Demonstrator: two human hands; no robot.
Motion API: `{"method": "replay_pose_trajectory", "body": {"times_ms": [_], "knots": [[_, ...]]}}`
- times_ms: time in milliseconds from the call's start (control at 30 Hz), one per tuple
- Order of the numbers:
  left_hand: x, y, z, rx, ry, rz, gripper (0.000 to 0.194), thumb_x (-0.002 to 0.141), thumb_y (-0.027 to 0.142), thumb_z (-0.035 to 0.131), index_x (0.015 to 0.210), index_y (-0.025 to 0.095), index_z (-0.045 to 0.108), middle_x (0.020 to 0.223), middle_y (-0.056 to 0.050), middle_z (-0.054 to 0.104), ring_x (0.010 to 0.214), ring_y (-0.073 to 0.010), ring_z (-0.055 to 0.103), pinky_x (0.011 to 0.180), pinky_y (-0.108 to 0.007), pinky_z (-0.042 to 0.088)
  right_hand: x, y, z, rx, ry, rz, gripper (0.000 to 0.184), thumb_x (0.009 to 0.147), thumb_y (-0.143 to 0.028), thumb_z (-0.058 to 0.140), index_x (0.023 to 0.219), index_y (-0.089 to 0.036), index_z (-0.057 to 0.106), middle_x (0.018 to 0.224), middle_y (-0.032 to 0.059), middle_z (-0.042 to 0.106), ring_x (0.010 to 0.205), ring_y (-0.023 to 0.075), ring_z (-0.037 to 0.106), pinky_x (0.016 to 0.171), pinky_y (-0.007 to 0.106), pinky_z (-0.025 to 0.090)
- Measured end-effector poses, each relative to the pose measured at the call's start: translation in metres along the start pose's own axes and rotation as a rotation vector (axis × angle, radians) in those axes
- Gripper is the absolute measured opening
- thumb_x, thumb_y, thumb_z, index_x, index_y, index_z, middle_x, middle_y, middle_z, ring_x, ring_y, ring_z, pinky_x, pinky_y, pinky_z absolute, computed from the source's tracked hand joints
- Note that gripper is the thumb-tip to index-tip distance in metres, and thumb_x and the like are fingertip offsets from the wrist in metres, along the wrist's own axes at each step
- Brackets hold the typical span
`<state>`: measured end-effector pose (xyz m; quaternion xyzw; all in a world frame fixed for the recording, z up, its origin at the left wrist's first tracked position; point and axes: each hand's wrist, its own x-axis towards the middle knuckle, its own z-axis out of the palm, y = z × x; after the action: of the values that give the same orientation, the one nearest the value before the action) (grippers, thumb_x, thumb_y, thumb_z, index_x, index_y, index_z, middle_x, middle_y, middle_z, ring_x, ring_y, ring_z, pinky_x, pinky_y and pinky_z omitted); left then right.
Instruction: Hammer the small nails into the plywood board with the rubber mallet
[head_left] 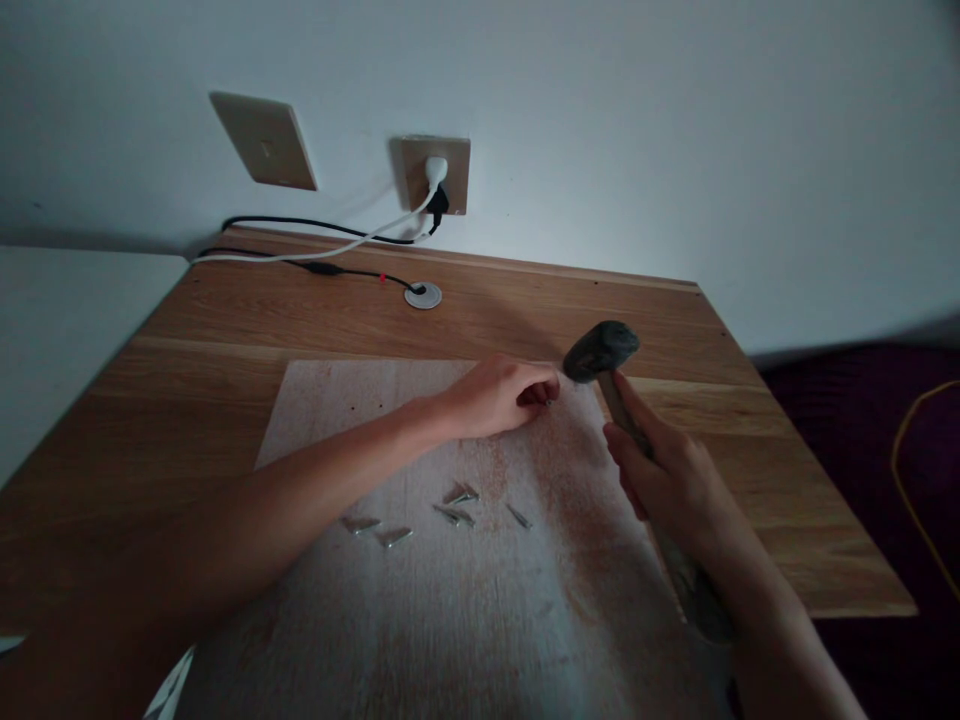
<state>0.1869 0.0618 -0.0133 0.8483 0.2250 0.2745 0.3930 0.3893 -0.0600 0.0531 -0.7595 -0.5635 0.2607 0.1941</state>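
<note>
My left hand (496, 395) bends low over the whitish board (420, 630), pinching a nail (549, 402); my right hand (671, 470) grips the hammer (601, 350), head beside my left fingertips. Loose nails (518, 516) lie nearer me, cords (330, 257) beyond.

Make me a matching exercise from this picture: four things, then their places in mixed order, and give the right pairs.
1. Dark-headed hammer with a long handle
2. Loose silvery metal fasteners
3. White plug
4. Flat round grey disc

A. In the beige square wall socket
B. Set in the brown wooden tabletop
C. In the right hand
D. On the pale, reddish-stained board

Pairs: 1-C; 2-D; 3-A; 4-B
</note>
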Motion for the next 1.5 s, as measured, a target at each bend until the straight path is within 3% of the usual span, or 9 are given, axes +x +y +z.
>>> {"method": "replay_pose_trajectory", "body": {"times_ms": [267,567,767,1000,1500], "knots": [[-0.001,0.000,0.001,0.015,0.023,-0.005,0.023,0.087,-0.001,0.070,0.099,0.018,0.073,0.091,-0.001,0.080,0.084,-0.0159,0.075,0.076,-0.027,0.052,0.013,0.012,0.005,0.151,0.019,0.037,0.082,0.097,-0.046,0.056,0.174,-0.023,0.039,0.046,-0.0094,0.054,0.036,0.0180,0.054,0.041,0.030,0.045],[-0.001,0.000,0.000,-0.010,0.000,-0.026,0.020,0.088,0.000,0.070,0.099,0.017,0.072,0.093,-0.003,0.080,0.084,-0.0159,0.075,0.075,-0.027,0.054,-0.020,0.016,0.002,0.135,0.088,0.002,0.074,0.102,-0.052,0.059,0.171,-0.031,0.045,0.046,-0.0108,0.053,0.034,0.0158,0.052,0.039,0.027,0.043],[-0.001,0.001,0.001,-0.017,0.009,-0.016,0.021,0.088,-0.001,0.070,0.098,0.017,0.072,0.092,-0.002,0.080,0.083,-0.0147,0.075,0.077,-0.026,0.053,-0.018,0.017,0.012,0.033,0.042,-0.089,0.075,0.103,-0.047,0.049,0.172,-0.019,0.043,0.041,-0.0100,0.050,0.033,0.0180,0.054,0.042,0.029,0.043],[-0.001,0.000,0.001,-0.022,0.009,-0.017,0.020,0.088,0.000,0.069,0.098,0.017,0.073,0.090,-0.002,0.079,0.082,-0.0148,0.075,0.075,-0.026,0.052,-0.007,0.011,0.007,-0.068,0.025,-0.119,0.082,0.099,-0.048,0.044,0.170,-0.008,0.044,0.038,-0.0073,0.051,0.033,0.0219,0.056,0.048,0.034,0.044],[0.000,0.002,0.000,-0.020,0.019,-0.037,0.020,0.086,0.000,0.071,0.095,0.018,0.072,0.090,-0.001,0.080,0.082,-0.0154,0.075,0.074,-0.026,0.053,0.016,0.001,0.009,0.014,0.060,-0.099,0.079,0.097,-0.042,0.048,0.170,-0.012,0.047,0.040,-0.0098,0.051,0.035,0.0197,0.058,0.049,0.031,0.045]]}}
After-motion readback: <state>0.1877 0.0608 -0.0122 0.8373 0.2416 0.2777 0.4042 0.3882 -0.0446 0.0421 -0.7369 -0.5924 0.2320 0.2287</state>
